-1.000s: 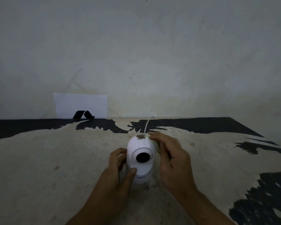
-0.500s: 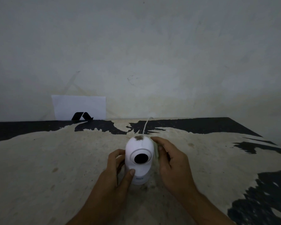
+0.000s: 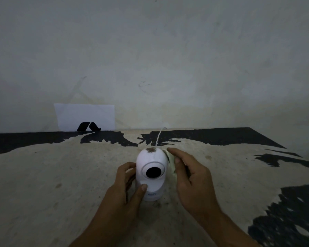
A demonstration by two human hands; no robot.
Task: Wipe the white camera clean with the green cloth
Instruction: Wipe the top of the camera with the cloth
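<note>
Gripping one white camera (image 3: 151, 172), left hand (image 3: 125, 189) steadies; right hand (image 3: 191, 177) pinches one green cloth (image 3: 171, 162).

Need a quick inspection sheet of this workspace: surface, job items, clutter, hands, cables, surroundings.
Surface: table top, pale and worn, with black patches along the far edge and at the right.
Job's things: white camera upright on the table, lens facing the wearer, brown smudge on its top; cloth pale in this dim light, pressed to the camera's right side.
Clutter: nothing seen.
Hands: left hand grips the camera's left side, thumb on the front; right hand holds the cloth against the camera.
Cables: white cable runs from behind the camera toward the wall.
Surroundings: bare wall; white paper with a black mark leans on it.
</note>
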